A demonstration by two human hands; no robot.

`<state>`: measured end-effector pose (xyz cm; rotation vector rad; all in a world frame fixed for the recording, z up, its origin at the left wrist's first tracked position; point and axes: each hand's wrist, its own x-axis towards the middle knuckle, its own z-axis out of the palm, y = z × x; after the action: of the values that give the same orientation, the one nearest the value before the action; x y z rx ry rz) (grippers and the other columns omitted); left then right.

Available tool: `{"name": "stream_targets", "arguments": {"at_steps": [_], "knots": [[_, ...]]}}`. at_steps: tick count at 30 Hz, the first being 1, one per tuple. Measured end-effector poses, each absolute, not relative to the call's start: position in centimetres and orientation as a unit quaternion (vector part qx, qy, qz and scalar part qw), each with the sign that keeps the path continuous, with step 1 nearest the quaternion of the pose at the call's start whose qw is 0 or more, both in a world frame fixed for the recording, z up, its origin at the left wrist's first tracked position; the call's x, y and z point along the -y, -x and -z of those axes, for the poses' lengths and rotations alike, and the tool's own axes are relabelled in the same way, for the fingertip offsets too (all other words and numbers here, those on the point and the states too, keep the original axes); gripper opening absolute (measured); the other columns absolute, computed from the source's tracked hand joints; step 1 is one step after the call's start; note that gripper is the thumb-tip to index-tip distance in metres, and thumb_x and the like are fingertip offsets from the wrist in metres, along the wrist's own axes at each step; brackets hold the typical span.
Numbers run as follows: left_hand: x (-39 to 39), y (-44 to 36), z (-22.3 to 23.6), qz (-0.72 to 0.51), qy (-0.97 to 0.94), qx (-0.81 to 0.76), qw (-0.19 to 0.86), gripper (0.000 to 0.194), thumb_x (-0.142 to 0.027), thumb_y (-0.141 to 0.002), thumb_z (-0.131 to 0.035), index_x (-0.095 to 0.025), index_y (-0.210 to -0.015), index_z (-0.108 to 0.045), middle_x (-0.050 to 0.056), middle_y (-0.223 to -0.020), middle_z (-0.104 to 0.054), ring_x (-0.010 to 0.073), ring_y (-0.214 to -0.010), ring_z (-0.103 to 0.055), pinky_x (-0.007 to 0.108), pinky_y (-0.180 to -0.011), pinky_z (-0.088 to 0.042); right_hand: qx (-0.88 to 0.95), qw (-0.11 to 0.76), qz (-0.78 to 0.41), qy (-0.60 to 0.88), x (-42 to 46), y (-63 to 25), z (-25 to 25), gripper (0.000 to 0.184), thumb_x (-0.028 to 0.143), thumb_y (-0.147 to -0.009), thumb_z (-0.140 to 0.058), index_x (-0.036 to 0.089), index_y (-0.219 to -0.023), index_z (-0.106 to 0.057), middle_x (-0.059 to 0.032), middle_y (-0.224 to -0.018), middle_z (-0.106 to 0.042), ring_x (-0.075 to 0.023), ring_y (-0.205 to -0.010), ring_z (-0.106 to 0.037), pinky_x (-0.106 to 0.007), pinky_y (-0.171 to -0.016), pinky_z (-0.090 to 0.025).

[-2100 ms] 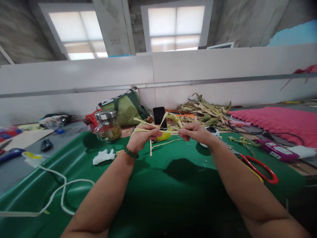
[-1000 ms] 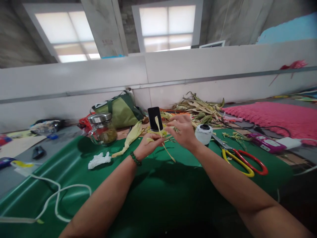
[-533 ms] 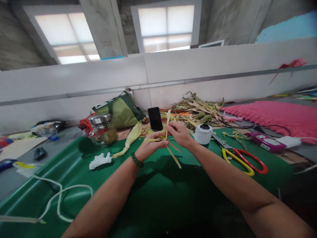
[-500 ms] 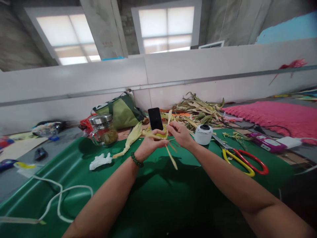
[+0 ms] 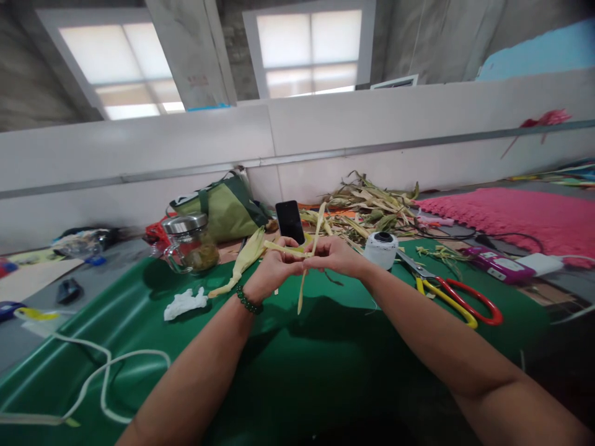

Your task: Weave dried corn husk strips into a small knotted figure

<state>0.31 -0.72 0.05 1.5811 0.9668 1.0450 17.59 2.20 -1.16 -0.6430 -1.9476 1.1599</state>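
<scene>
Pale corn husk strips (image 5: 318, 226) cross one another between my two hands, above the green mat (image 5: 325, 359). My left hand (image 5: 277, 267), with a dark green bead bracelet (image 5: 248, 300) at the wrist, pinches the strips from the left. From the right, my right hand (image 5: 335, 257) closes its fingertips on the same strips. One strip end points up, one lies to the left over my left fingers, and another hangs down below. Just where they cross is partly hidden by my fingers. A black phone (image 5: 290, 222) stands upright behind my hands.
A spool of white thread (image 5: 381, 250) and scissors with red and yellow handles (image 5: 458, 300) lie to the right. On the left are a glass jar (image 5: 193, 244), a whole pale husk (image 5: 242, 263) and crumpled tissue (image 5: 186, 303). Dried husks (image 5: 372, 201) are heaped behind.
My right hand has come down and in against my left hand. The hanging strip end has swung left, and the upright strip now stands taller above my fingers.
</scene>
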Motion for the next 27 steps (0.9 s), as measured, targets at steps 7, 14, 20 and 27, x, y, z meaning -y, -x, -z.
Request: {"name": "stream_targets", "arguments": {"at_steps": [7,14,20,27], "knots": [[1.10,0.59,-0.51,-0.388,-0.700,-0.379,0.465,0.045,-0.025,-0.063,-0.074,-0.020,-0.098,-0.046,-0.002,-0.071,-0.067,0.0163,-0.068,-0.067,0.028,-0.063,-0.051,0.708,0.403,-0.527,0.243,-2.30,-17.69,1.48,0.016,0.023,-0.060,-0.071,0.015,-0.070,-0.062,0.0035,-0.056,-0.063,-0.0077,-0.046,-0.054,-0.020,-0.047,-0.043],[0.77,0.47,-0.11,-0.391,-0.732,-0.364,0.423,0.043,-0.027,-0.065,-0.072,-0.021,-0.100,-0.048,-0.001,-0.074,-0.068,0.0173,-0.071,-0.066,0.029,-0.064,-0.051,0.696,0.391,-0.545,0.255,-2.26,-17.45,1.64,0.019,0.027,-0.063,-0.072,0.014,-0.071,-0.061,0.0015,-0.058,-0.064,-0.0070,-0.048,-0.055,-0.019,-0.048,-0.043],[0.97,-0.13,-0.33,-0.411,-0.788,-0.398,0.229,0.028,-0.041,-0.081,-0.054,-0.018,-0.065,-0.053,-0.002,-0.060,-0.056,0.0119,-0.058,-0.051,0.023,-0.053,-0.041,0.715,0.403,-0.503,0.270,-2.25,-17.44,1.49,0.023,0.032,-0.064,-0.075,0.014,-0.069,-0.062,0.0031,-0.056,-0.061,-0.0078,-0.048,-0.056,-0.020,-0.048,-0.045],[1.20,0.29,-0.73,-0.414,-0.799,-0.397,0.181,0.036,-0.033,-0.084,-0.047,-0.018,-0.051,-0.049,-0.001,-0.049,-0.050,0.0108,-0.050,-0.046,0.023,-0.050,-0.035,0.692,0.411,-0.530,0.269,-2.65,-18.21,1.26,0.028,0.036,-0.060,-0.079,0.014,-0.064,-0.061,0.0034,-0.053,-0.062,-0.0062,-0.043,-0.053,-0.019,-0.045,-0.044]]}}
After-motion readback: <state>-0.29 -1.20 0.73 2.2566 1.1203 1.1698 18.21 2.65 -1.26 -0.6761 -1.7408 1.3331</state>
